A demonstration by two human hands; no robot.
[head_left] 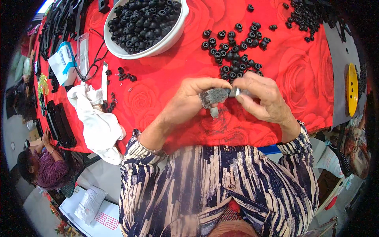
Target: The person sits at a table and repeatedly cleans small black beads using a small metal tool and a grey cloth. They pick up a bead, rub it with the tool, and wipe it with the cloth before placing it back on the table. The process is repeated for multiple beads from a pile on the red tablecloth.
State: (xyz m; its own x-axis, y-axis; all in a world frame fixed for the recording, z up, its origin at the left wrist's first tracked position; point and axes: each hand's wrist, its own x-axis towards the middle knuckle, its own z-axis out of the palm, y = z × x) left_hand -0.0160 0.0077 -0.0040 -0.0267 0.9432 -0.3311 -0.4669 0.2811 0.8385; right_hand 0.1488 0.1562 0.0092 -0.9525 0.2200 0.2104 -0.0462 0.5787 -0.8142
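Note:
My left hand is closed near the front of the table. One of its fingers carries a grey, dust-covered wrap, and what the fingertips pinch is hidden. My right hand meets it, thumb and fingers closed on a small shiny metal-looking piece whose kind I cannot make out. Dark shavings or dust lie on the red cloth below the hands. Just beyond them is a loose heap of small round black plastic parts, each with a hole.
A white bowl full of black parts stands at the far left of the hands. Eyeglasses, a white cloth and a tissue pack lie left. A yellow plate-like disc sits at right. Another person sits at left.

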